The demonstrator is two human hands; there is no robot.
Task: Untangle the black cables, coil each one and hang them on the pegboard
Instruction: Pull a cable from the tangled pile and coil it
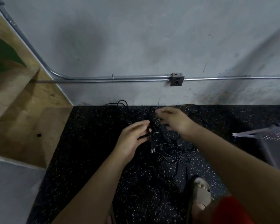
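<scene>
A tangle of thin black cables (171, 152) lies on the dark speckled floor mat (90, 143) in front of the grey wall. My left hand (131, 139) grips one black cable near its end, and the two-pin plug (152, 148) hangs just below my fingers. My right hand (173, 119) hovers over the far part of the tangle, blurred, with its fingers spread and loosely bent. I cannot tell whether it touches a cable. More cable loops (120, 103) reach the foot of the wall. No pegboard is in view.
A metal conduit (120, 78) with an outlet box (176, 79) runs along the wall. A plywood structure (27, 110) stands at left. A grey perforated object on thin legs (268, 135) sits at right. My sandalled foot (200, 194) rests on the mat.
</scene>
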